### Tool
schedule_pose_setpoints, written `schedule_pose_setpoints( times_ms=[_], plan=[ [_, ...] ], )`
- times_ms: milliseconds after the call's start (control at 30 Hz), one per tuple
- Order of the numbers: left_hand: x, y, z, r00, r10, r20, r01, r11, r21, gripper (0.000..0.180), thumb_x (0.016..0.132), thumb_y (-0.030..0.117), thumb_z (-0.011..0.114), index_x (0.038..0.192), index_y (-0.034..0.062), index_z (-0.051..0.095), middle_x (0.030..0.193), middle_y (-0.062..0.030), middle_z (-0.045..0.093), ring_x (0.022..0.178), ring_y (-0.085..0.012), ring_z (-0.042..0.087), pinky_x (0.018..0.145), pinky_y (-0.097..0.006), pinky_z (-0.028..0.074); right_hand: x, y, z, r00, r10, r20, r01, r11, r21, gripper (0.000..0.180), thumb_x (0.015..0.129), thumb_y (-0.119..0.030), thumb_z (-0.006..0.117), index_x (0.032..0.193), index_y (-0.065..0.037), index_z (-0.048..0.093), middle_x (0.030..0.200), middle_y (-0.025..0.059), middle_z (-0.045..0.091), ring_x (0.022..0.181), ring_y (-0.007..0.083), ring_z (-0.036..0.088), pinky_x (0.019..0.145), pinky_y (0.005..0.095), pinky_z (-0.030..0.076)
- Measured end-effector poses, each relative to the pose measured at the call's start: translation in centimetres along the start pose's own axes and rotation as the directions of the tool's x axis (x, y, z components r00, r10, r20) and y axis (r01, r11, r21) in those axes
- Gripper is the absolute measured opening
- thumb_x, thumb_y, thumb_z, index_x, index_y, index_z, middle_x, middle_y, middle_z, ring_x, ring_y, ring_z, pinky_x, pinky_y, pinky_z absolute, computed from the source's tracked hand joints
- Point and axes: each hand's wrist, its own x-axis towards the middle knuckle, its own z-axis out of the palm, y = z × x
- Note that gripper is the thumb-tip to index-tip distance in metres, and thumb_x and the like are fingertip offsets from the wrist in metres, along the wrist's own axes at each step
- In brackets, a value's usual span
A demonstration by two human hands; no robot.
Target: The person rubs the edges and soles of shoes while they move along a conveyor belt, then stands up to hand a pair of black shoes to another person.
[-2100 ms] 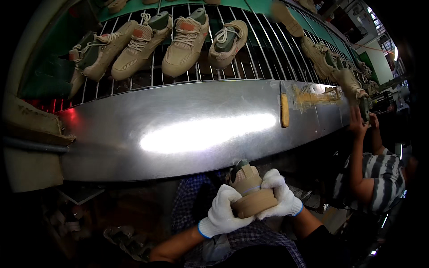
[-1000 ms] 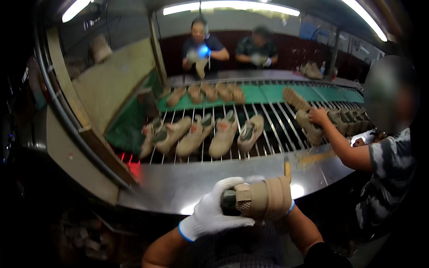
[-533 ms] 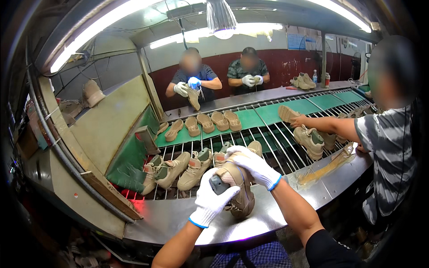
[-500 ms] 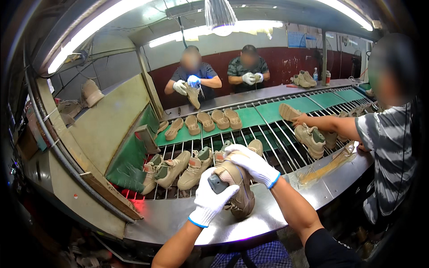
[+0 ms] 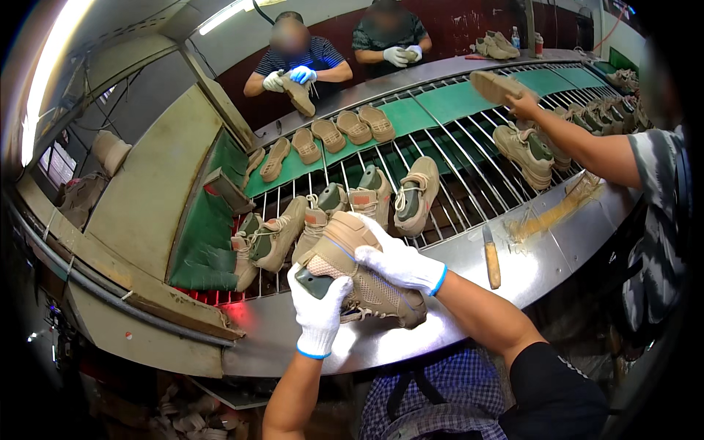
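Between my gloved hands a beige lace-up shoe point(image 5: 378, 286) is tilted on its side above the metal table edge, a dark grey-green last showing in its opening. My left hand point(image 5: 319, 308) wraps round the ankle end, its thumb near the last. My right hand point(image 5: 400, 260) is closed over the shoe's bottom side, which faces away from me. Just beyond, more beige shoes point(image 5: 282, 235) with lasts in them stand in a row on the metal bars, one shoe point(image 5: 416, 194) slightly apart at the right.
A wooden-handled knife point(image 5: 493, 264) lies on the steel edge point(image 5: 462, 308) to my right. Loose soles point(image 5: 328, 135) line the green belt point(image 5: 440, 110). Two people work opposite; at right another person's hand point(image 5: 524, 105) holds a sole point(image 5: 495, 86). A panel point(image 5: 147, 198) closes the left side.
The shoe has turned from upright to lying sideways, with my hands moving along with it. The view has tilted down, and the knife has come into sight. The person at right has lifted the sole.
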Motion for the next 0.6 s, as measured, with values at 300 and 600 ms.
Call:
schedule_pose_setpoints(
  times_ms=[300, 600],
  plan=[
    [-4.0, -0.9, -2.5, 0.993, -0.114, -0.011, 0.113, 0.992, -0.064, 0.096, 0.085, 0.035, 0.094, 0.152, -0.0027, 0.036, 0.134, -0.0124, 0.058, 0.123, -0.0214, 0.059, 0.108, -0.038, 0.050, -8.2, 6.2, 2.1, 0.958, -0.271, -0.099, 0.271, 0.962, -0.009, 0.049, 0.109, -0.025, 0.054, 0.152, -0.003, 0.052, 0.150, 0.0214, 0.057, 0.138, 0.0353, 0.058, 0.118, 0.0416, 0.045],
    [-7.1, -2.5, -2.9, 0.980, -0.128, -0.150, 0.116, 0.990, -0.086, 0.086, 0.092, 0.028, 0.087, 0.152, -0.0032, 0.034, 0.138, -0.0154, 0.055, 0.125, -0.0220, 0.056, 0.108, -0.039, 0.049, -9.9, 5.3, 3.9, 0.888, -0.448, -0.104, 0.374, 0.836, -0.402, 0.039, 0.108, -0.024, 0.058, 0.139, -0.001, 0.062, 0.129, 0.0211, 0.069, 0.116, 0.0385, 0.069, 0.102, 0.0432, 0.056]
  ],
)
